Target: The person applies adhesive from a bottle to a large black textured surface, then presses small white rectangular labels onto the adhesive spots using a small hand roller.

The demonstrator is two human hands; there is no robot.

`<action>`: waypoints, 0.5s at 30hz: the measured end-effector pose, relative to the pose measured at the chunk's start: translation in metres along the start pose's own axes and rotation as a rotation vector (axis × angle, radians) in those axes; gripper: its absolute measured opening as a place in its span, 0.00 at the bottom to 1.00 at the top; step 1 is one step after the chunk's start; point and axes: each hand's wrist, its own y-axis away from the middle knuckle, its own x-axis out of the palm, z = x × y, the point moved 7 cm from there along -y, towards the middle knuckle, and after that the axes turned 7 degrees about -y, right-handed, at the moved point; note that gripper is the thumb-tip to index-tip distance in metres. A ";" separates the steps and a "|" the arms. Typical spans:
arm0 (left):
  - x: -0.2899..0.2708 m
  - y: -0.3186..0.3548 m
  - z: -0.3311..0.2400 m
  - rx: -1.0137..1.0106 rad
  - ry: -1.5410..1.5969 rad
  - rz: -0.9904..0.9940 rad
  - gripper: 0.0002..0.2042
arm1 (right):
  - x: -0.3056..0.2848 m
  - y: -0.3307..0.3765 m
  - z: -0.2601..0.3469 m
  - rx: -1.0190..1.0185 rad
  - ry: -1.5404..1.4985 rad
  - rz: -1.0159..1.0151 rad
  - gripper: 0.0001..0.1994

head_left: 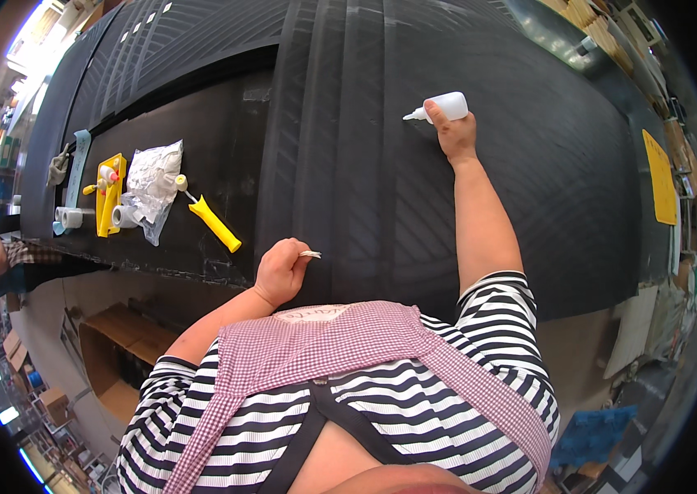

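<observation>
over black worktop [348, 181] near a carton [110, 362], left hand [280, 272] pinches strips [311, 254], right hand [457, 136] clasps bottle [449, 104].

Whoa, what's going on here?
Someone is at a big black surface, using both hands. The right hand holds a white bottle sideways, nozzle pointing left. The left hand, closer to the body, pinches a small white thing. A yellow-handled roller, bag and yellow tray lie to the left.

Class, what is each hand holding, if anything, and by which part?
The right hand holds a white nozzle bottle by its body; the left hand pinches a small whitish piece, its kind unclear, by one end.
</observation>
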 end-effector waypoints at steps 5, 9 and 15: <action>0.001 0.001 0.002 0.006 0.000 0.005 0.03 | 0.000 0.000 0.004 0.010 0.019 0.004 0.21; 0.002 0.002 0.003 -0.001 -0.006 0.010 0.03 | 0.000 0.003 0.005 0.021 0.032 -0.004 0.21; 0.002 0.001 0.002 -0.010 -0.006 0.010 0.03 | -0.002 0.005 0.004 0.016 0.036 0.034 0.20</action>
